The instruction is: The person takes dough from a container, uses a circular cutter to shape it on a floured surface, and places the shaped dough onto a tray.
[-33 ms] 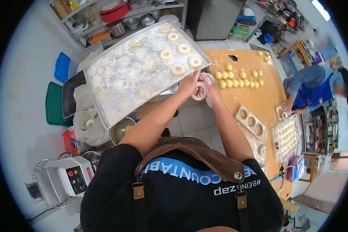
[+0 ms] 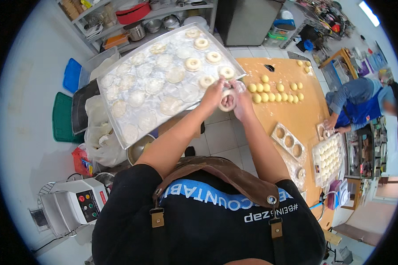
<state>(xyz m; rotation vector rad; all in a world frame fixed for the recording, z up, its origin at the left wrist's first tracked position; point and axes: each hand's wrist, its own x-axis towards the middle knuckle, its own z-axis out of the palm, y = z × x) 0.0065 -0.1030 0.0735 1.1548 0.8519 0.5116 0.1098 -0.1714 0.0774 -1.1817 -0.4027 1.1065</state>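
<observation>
My left hand (image 2: 211, 96) and my right hand (image 2: 242, 102) are closed around a pale ring of dough (image 2: 226, 107), fingertips at its hole and edge. Just beside them is a large floured metal tray (image 2: 112, 118) bearing several dough rings (image 2: 192, 64) along its right part and round flour-dusted patches. To the right of my hands, a wooden table (image 2: 287, 119) holds rows of yellow dough balls (image 2: 265, 97), a board with round holes (image 2: 287, 140) and a clear container of pale dough balls (image 2: 327, 159).
A co-worker in a blue apron (image 2: 358, 104) works at the table's right side with both hands on a small board. Metal shelves (image 2: 172, 6), a grey fridge (image 2: 247, 22) and coloured lids (image 2: 66, 115) surround the space. A mixer (image 2: 70, 205) stands lower left; tiled floor (image 2: 219, 134) lies below my hands.
The surroundings sit slightly shifted in the picture. My hands and the dough ring appear a little higher, with my fingers slightly moved around the ring.
</observation>
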